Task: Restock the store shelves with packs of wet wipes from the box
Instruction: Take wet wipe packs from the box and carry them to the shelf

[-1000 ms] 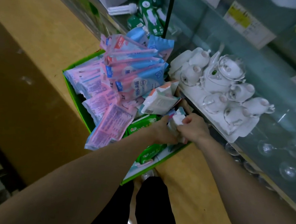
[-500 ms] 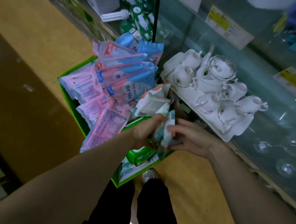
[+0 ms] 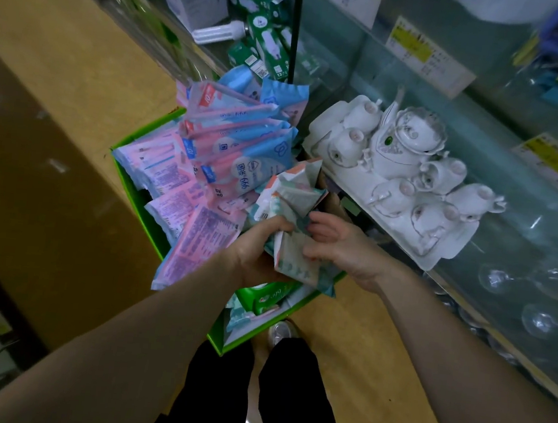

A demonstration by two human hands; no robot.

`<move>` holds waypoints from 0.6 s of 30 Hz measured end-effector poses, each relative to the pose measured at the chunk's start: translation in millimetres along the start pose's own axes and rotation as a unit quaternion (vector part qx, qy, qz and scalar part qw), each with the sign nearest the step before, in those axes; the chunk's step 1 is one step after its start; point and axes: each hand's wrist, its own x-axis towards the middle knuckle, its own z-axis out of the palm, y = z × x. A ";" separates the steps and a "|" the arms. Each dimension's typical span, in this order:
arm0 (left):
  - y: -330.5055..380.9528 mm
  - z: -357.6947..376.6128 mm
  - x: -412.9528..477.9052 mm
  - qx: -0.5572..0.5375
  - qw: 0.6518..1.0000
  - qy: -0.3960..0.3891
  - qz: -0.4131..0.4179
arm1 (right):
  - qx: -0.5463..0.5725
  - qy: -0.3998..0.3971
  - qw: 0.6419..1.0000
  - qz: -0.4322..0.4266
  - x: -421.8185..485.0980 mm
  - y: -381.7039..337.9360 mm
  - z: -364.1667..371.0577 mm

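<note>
The small white-and-teal wet wipe packs [image 3: 294,263] sit bunched at the centre of the frame, just above the right edge of the green box [image 3: 136,193]. A second ago both hands were down in that corner of the box; the bunch has since come up clear of it. The left hand [image 3: 256,247] grips the bunch from the left, fingers wrapped over its top. The right hand [image 3: 346,249], stretched flat half a second ago, now curls its fingers and thumb onto the packs' right side. Pink-and-blue packs [image 3: 228,157] fill the box at upper left. A white tea set [image 3: 400,155] stands on the glass shelf [image 3: 526,237] at right.
</note>
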 end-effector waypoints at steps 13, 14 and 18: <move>9.8 -21.1 4.6 0.141 0.990 0.014 -0.019 | 0.008 0.072 0.996 0.052 10.8 12.7 -14.0; 10.2 -21.8 4.0 0.148 0.988 0.016 -0.029 | -0.016 0.071 0.996 0.048 11.2 11.2 -15.4; 10.7 -24.7 8.8 0.126 0.991 0.044 -0.010 | -0.070 0.053 0.995 0.052 10.4 4.9 -17.7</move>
